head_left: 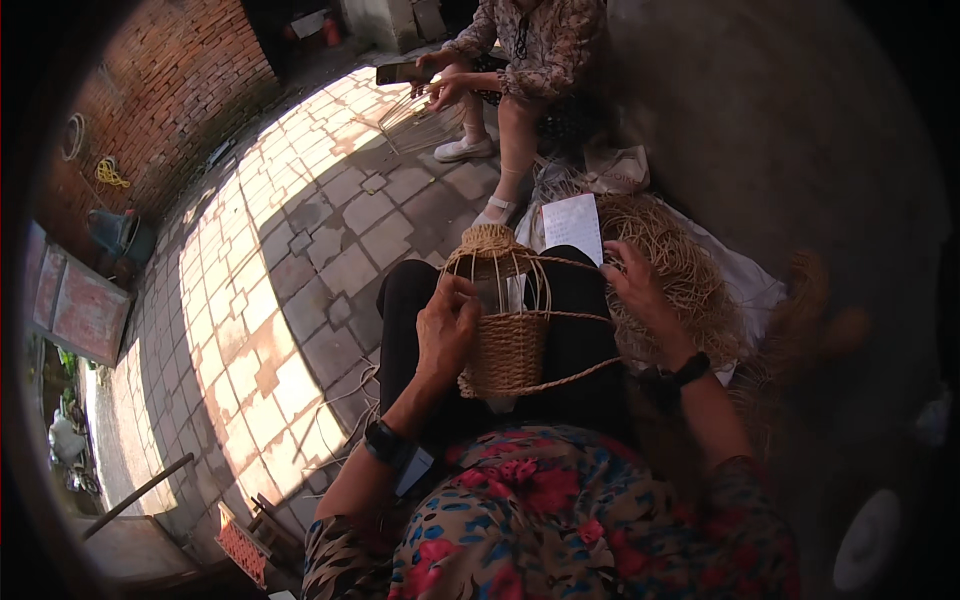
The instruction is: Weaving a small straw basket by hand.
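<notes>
On my lap rests a woven straw basket shaped like a lantern. Its lower body is tightly woven, bare upright ribs stand at the middle, and a narrower woven top is at the far end. My left hand is closed on its left side, by the ribs. Twisted straw cords run from the basket to the right across my thigh. One reaches the fingertips of my right hand, which are pinched together beside a sheet of paper with handwriting.
A heap of loose straw strands lies on a white sack to my right. Opposite sits another person holding a phone. Paving stones and a brick wall are at the left.
</notes>
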A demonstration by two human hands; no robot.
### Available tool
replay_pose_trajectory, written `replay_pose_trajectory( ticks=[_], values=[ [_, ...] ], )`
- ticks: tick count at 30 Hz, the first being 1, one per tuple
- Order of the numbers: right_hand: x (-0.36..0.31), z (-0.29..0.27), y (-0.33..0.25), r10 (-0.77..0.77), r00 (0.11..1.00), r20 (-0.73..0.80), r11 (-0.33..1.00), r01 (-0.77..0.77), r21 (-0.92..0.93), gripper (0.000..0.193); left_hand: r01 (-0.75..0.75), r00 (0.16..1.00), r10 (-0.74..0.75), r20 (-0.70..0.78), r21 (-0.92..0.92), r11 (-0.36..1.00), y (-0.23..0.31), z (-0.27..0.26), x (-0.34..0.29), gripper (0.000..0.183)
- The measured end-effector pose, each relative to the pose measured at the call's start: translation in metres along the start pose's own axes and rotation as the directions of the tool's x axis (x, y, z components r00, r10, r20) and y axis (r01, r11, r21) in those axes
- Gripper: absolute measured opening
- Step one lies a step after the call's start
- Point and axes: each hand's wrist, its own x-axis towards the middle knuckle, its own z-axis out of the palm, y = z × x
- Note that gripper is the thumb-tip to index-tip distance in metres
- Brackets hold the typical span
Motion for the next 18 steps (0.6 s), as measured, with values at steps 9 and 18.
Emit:
replay_pose_trajectory(
  ticks=[9,18],
  values=[
    [-0.037,-0.013,-0.013,0.01,0.942,0.335,0.933,-0.129,0.336,0.029,0.065,0.996,-0.069,-0.061,-0.079,0.995,-0.018,-0.003,-0.002,0.014],
    [-0.059,-0.065,0.116,0.308,0.948,-0.081,0.824,-0.309,-0.474,0.033,0.102,0.991,-0.121,-0.052,-0.269,0.958,-0.035,-0.007,-0.002,0.017]
  ],
)
